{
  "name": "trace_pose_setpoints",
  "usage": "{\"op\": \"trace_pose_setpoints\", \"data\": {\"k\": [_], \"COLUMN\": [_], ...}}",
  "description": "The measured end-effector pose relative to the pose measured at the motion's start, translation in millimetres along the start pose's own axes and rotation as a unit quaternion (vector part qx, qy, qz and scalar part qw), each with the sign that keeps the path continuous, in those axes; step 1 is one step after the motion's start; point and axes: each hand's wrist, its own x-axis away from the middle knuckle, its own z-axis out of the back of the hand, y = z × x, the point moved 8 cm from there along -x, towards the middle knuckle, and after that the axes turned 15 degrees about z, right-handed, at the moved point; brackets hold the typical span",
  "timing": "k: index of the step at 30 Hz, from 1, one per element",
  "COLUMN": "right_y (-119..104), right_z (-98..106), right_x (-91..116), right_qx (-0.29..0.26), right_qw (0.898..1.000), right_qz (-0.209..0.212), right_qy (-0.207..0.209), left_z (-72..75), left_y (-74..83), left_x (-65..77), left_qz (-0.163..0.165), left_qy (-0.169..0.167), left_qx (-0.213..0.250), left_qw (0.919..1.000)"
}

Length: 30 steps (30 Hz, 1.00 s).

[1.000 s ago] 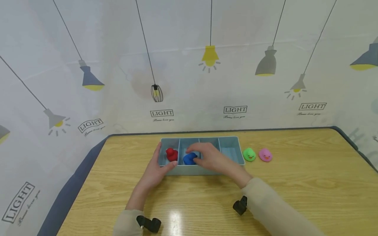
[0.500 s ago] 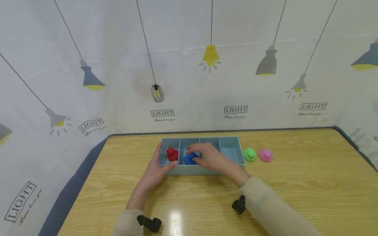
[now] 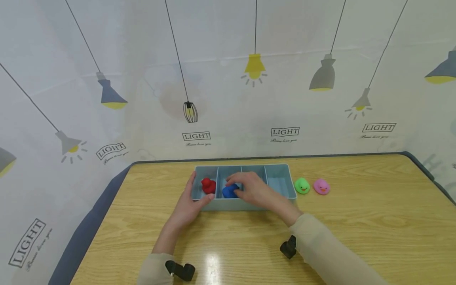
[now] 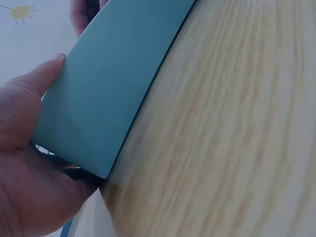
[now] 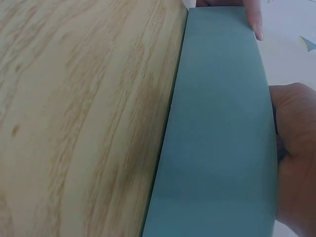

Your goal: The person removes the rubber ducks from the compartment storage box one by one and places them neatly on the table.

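A light blue box (image 3: 231, 204) with a row of compartments stands on the table. My left hand (image 3: 186, 209) holds its left end, thumb over the front rim and fingers along the side wall; the left wrist view shows this thumb (image 4: 47, 74) at the rim. In the leftmost compartment sits a red rubber duck (image 3: 208, 186). My right hand (image 3: 254, 192) reaches into the second compartment, thumb and fingers about a blue rubber duck (image 3: 229, 191). From the right wrist, the box's front wall (image 5: 217, 123) hides the fingertips and the duck.
Just right of the box, a green rubber duck (image 3: 302, 186) and a pink rubber duck (image 3: 322, 187) sit side by side on the wooden table (image 3: 374, 213). Behind the table's far edge hangs a white cloth (image 3: 228, 99) printed with lamps.
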Motion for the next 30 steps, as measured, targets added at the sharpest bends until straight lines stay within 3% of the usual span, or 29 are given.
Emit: {"op": "trace_pose_setpoints", "data": {"k": [16,24,30], "right_y": [0,1,0], "right_z": [-1,-6,-7], "right_x": [-2,-2,-3], "right_qx": [-0.007,-0.019,-0.023], "right_qw": [1.000,0.999,0.997], "right_qz": [-0.006,-0.028,-0.039], "right_qy": [-0.013,-0.036,-0.055], "left_z": [3.4,3.5,2.8], "left_y": [2.2,12.2,13.1], "left_x": [1.1,0.2,0.1], "left_qz": [0.013,0.011,0.012], "left_qy": [-0.006,-0.056,-0.063], "left_qx": [-0.008,-0.043,-0.041], "left_qw": [0.9999,0.9975,0.9971]}}
